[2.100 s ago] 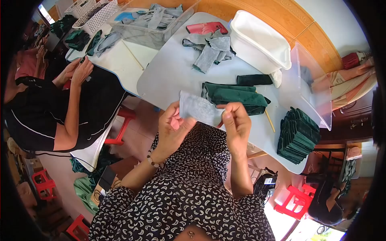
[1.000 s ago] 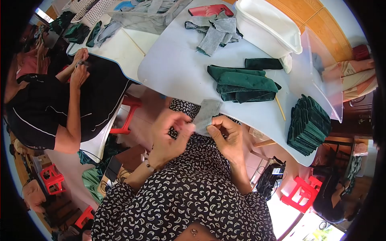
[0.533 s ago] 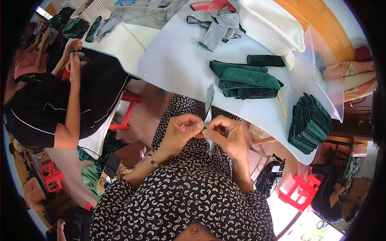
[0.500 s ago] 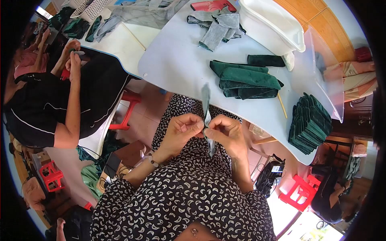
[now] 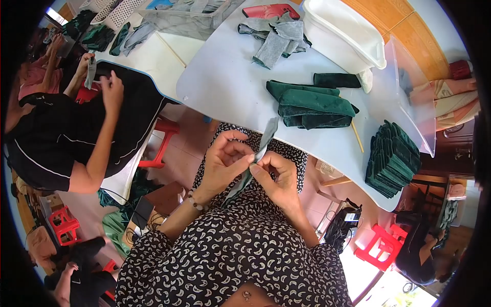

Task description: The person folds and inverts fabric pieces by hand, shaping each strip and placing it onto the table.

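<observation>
Hands (image 5: pixel 249 169) raised at lap level, wrists angled inward, 2 grips pinching 1 grey-green strip (image 5: pixel 266 138)

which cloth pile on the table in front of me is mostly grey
The loose pile beside the white tub; the folded pile and the neat stack near the right end of the table show green.

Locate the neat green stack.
In the head view, the neat green stack sits at the near right corner of the table, right of the yellow stick and in front of the clear bin.
</observation>
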A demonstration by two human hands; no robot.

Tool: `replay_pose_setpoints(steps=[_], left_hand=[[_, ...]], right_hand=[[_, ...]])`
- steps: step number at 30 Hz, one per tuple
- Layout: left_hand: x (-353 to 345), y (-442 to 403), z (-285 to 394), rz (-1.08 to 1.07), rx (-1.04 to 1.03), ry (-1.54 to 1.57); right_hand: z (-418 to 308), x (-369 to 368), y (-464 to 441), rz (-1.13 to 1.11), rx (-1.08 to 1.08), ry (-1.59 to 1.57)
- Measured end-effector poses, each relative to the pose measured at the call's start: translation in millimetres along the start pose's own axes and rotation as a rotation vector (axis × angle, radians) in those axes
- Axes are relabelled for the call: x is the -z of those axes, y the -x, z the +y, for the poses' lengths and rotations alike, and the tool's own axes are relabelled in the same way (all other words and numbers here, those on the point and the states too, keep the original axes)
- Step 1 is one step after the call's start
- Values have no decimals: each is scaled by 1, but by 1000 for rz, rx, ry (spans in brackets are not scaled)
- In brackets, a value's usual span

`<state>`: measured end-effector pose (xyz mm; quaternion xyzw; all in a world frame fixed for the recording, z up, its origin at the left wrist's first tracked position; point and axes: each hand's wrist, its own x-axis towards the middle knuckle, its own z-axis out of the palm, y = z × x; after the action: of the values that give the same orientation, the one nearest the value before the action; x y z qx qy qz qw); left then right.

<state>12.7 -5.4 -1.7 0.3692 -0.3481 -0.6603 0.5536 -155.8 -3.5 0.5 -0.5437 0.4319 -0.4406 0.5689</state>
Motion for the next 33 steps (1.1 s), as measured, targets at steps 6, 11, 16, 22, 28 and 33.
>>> replay_pose_setpoints(steps=[6, 11, 16, 22, 28, 33], left_hand=[[15, -1, -2, -61, 131, -44], [26, -2, -9, -76, 205, 93], [23, 0, 0, -121, 216, -149], [0, -2, 3, 6, 44, -240], [-6, 0, -14, 126, -261, -425], [0, 2, -9, 63, -323, -499]], right_hand=[[-6, 0, -2, 18, -84, -64], [-6, 2, -7, -47, 27, 62], [-6, 2, -5, 17, -12, 58], [-4, -10, -3, 271, 243, 282], [-11, -2, -12, 162, 580, 556], [-8, -4, -11, 184, 286, 234]])
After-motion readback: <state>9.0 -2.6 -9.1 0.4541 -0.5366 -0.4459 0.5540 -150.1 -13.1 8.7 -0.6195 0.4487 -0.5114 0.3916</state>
